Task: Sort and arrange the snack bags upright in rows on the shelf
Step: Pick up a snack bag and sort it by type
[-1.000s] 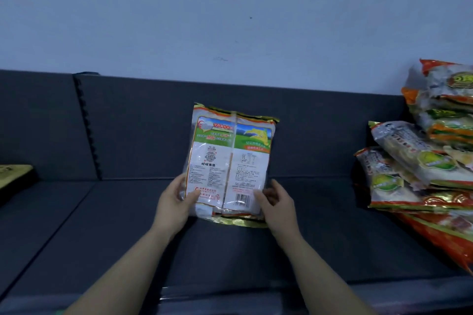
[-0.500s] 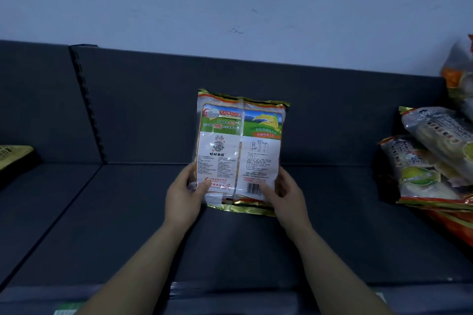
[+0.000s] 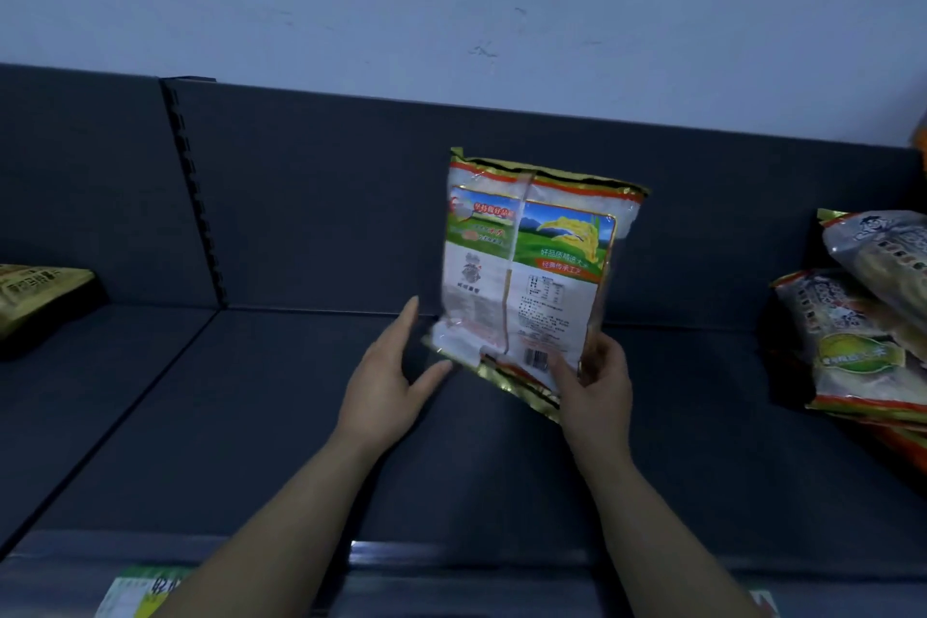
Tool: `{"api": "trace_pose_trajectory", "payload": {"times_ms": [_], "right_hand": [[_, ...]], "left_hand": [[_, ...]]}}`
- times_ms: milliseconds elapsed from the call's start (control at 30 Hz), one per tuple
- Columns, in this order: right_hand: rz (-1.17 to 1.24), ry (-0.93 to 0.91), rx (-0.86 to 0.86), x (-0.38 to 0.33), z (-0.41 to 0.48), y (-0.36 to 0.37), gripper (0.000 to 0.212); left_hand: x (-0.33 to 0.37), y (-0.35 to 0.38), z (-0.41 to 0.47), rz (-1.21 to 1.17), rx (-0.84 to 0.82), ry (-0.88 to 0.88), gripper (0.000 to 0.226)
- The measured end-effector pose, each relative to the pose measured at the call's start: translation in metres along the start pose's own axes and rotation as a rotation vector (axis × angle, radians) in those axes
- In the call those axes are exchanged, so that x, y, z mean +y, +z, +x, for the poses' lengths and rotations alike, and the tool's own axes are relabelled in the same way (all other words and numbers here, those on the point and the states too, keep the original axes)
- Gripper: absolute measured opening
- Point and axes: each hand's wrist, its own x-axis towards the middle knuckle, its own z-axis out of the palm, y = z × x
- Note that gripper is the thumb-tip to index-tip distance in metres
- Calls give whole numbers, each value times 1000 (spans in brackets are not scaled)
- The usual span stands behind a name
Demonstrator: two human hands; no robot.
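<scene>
Left hand (image 3: 396, 381): off the bag, fingers straight and spread, thumb reaching toward the bag's lower left corner. I cannot tell whether the thumb tip touches the foil.
Right hand (image 3: 599, 391): grips the snack bag (image 3: 526, 266) at its lower right corner, thumb on the printed face beside the barcode, fingers curled behind.
Change from half a second ago: both hands then clasped the two lower corners and the bag stood square. Now only the right one holds it, the left has let go and opened, and the bag has swung out of square and sits further right in the view.
Bag axis: long axis roughly upright, leaning a little so the top goes right. The bottom gold seam slopes down toward the right, with its left end raised.
Bag facing: back side toward the camera, showing centre seam, nutrition table and barcode, with the gold sealed top edge uppermost.
Bag place: over the middle of the dark shelf (image 3: 241, 417), in front of its back panel (image 3: 326, 196). The hand hides whether the lower corner touches the shelf.
Right end: pile of snack bags (image 3: 863, 316) lying flat, well apart from the held one.
Left end: yellow bag (image 3: 35, 296) lying in the neighbouring section.
Front edge: price label (image 3: 135, 592), partly cut off.
</scene>
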Motion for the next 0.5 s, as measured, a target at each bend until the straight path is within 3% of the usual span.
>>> {"api": "trace_pose_trajectory", "payload": {"times_ms": [167, 267, 333, 500], "right_hand": [[-112, -134, 84, -4, -7, 3, 37], [-157, -179, -18, -8, -13, 7, 42], [-150, -195, -112, -11, -17, 8, 47], [-133, -235, -402, -22, -30, 10, 56]], "left_hand": [[5, 2, -5, 92, -109, 93, 79], [13, 5, -8, -8, -149, 127, 71], [24, 7, -11, -201, -126, 82, 68], [65, -4, -7, -454, -175, 13, 72]]}}
